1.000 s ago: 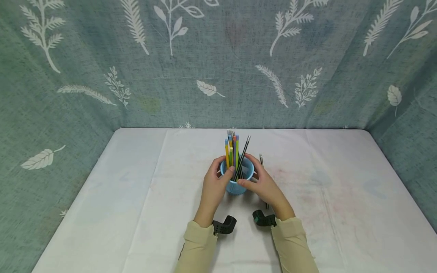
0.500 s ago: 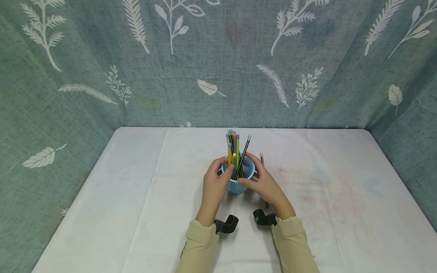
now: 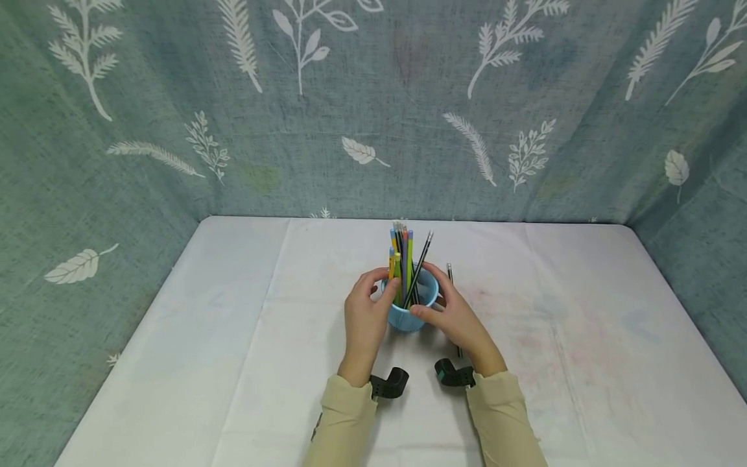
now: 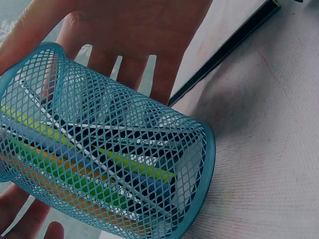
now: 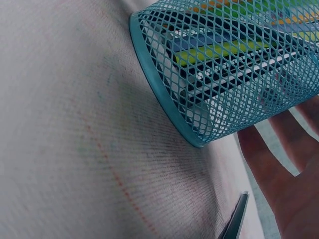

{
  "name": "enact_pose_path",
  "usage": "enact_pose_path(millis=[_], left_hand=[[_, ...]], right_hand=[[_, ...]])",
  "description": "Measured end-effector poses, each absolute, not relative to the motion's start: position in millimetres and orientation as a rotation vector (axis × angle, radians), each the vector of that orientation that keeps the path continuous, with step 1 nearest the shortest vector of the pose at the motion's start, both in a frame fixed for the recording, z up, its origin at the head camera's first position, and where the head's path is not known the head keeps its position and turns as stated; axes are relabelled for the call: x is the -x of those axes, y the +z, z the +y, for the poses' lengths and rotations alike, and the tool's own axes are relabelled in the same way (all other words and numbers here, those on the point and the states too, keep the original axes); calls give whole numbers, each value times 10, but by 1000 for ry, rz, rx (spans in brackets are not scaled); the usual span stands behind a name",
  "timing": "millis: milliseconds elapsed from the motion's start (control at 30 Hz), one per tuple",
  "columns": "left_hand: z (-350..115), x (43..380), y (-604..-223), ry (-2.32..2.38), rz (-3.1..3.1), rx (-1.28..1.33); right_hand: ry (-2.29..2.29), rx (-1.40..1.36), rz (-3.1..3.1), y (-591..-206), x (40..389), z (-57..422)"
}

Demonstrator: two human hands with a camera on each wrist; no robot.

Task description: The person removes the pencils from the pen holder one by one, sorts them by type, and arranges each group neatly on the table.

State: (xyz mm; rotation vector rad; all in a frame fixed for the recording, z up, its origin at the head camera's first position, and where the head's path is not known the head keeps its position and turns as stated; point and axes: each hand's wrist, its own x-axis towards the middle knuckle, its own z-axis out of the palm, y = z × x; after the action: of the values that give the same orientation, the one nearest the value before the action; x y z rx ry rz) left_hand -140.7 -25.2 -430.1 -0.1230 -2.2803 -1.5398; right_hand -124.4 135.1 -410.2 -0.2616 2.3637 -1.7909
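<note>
A light blue mesh pencil cup (image 3: 406, 320) stands upright on the white-covered table. Pencils (image 3: 405, 250) in yellow, green, purple and black fill it, mostly leaning to the left, while black ones slant right. My left hand (image 3: 366, 318) holds the cup's left side, its thumb over the rim beside the yellow and green pencils. From the right, my right hand (image 3: 461, 321) curves round the cup with its thumb at the front rim. Through the mesh (image 4: 124, 149) in the left wrist view, the pencils' lower ends show. Some fingertips are hidden behind the cup.
A black pencil (image 3: 450, 274) lies on the table just right of the cup, partly under my right hand and forearm. Black wrist cameras (image 3: 390, 383) stick out from both wrists. A green leaf-patterned curtain (image 3: 373, 117) encloses the table's back and sides.
Both hands stay at the cup. A yellow and a short green pencil near my left thumb have shifted slightly within it. The whole view has drifted a little.
</note>
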Motion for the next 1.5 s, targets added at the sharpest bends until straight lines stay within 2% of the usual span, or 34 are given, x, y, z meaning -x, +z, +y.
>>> enact_pose_path(millis=[600, 900, 1267, 1500], left_hand=[[-296, 1434, -4343, -1680, -2289, 188], [-273, 1403, -4300, -1593, -2251, 192], [-326, 1388, -4224, -1563, -2202, 153], [-335, 1387, -4178, -1631, -2141, 160]], right_hand=[[-1816, 281, 2348, -4125, 1260, 1361], [-1799, 262, 2367, -4116, 1247, 1363], [-1810, 286, 2384, -4409, 1384, 1405], [-1810, 289, 2423, -4444, 1398, 1410]])
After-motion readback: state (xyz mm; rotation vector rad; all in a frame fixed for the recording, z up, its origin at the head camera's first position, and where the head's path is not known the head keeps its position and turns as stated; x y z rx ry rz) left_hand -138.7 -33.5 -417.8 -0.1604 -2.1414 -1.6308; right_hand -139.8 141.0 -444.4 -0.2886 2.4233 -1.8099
